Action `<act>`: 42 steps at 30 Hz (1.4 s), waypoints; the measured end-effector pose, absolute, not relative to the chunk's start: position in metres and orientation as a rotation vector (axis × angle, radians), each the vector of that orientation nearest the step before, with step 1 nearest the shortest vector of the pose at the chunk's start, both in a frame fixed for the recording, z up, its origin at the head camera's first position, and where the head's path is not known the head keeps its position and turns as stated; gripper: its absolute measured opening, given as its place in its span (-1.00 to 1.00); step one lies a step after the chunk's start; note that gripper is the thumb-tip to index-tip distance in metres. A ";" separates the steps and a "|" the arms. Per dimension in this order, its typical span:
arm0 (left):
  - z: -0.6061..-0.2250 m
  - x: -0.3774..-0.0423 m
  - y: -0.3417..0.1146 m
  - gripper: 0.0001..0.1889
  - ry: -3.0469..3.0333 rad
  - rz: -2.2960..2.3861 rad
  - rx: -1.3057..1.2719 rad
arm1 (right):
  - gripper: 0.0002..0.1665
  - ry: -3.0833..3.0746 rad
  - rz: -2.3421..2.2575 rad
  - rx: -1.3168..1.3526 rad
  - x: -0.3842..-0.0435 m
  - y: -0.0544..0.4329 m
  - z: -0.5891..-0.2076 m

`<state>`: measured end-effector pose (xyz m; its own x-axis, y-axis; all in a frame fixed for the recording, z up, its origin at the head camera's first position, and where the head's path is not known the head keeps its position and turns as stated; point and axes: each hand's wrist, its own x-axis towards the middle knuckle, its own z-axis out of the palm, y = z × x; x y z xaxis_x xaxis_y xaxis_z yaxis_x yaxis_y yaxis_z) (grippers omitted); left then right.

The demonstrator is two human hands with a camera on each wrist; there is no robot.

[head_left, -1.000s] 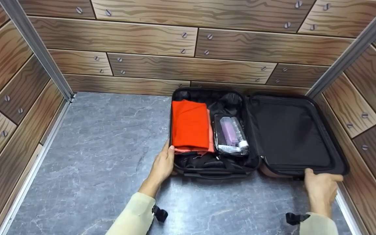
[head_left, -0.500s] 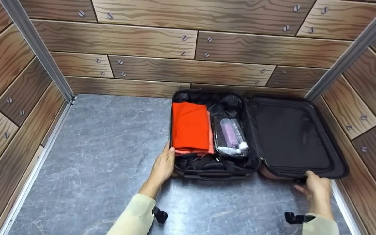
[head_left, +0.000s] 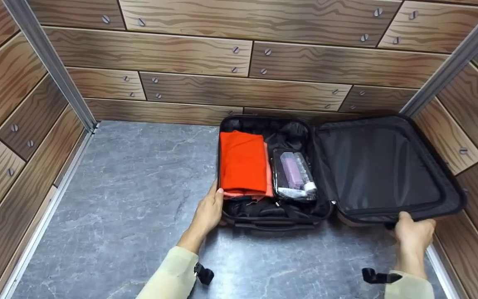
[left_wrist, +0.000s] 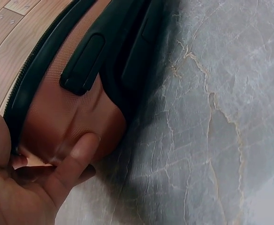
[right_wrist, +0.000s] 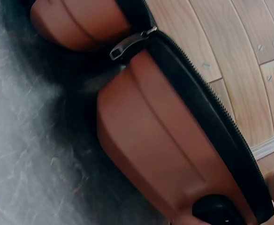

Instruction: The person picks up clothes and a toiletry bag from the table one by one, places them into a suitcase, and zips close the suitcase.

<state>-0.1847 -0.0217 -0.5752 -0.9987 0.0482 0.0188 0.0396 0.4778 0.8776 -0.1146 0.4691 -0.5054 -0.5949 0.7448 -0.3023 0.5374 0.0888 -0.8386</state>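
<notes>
Right of centre in the frame, the suitcase base (head_left: pixel 278 220) is lying open. The left hand (head_left: pixel 208 210) is gripping its lower-left corner, presumably steadying it; at lower right, the right hand (head_left: pixel 414 235) is pinching the edge of the tilted lid (head_left: pixel 382 170), presumably supporting it.

The person near me wore long sleeves in a pale yellow-green, the left sleeve (head_left: pixel 170 270) and the right sleeve (head_left: pixel 409 286) alike plain and unpatterned. Past the cuffs, the left grip (head_left: pixel 208 211) and the right grip (head_left: pixel 415 234) were bare hands. A dark fitting jutted inward at each cuff: the left black mount (head_left: pixel 204 274) looked stubby, the right black mount (head_left: pixel 380 276) longer, probably with a squarish block at its end.
</notes>
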 end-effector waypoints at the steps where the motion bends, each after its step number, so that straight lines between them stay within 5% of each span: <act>1: -0.575 -0.185 -0.021 -0.44 2.697 1.596 0.083 | 0.00 -2.165 1.492 -1.296 -0.115 0.468 -0.503; 8: -0.577 -0.186 -0.021 -0.43 2.704 1.605 0.097 | 0.02 -2.072 1.435 -1.281 -0.117 0.456 -0.490; 16: -0.579 -0.187 -0.022 -0.44 2.705 1.606 0.091 | 0.26 -1.912 1.557 -1.285 -0.119 0.441 -0.468; 42: -0.577 -0.186 -0.022 -0.43 2.679 1.600 0.063 | 0.24 -1.903 1.161 -0.742 -0.126 0.364 -0.440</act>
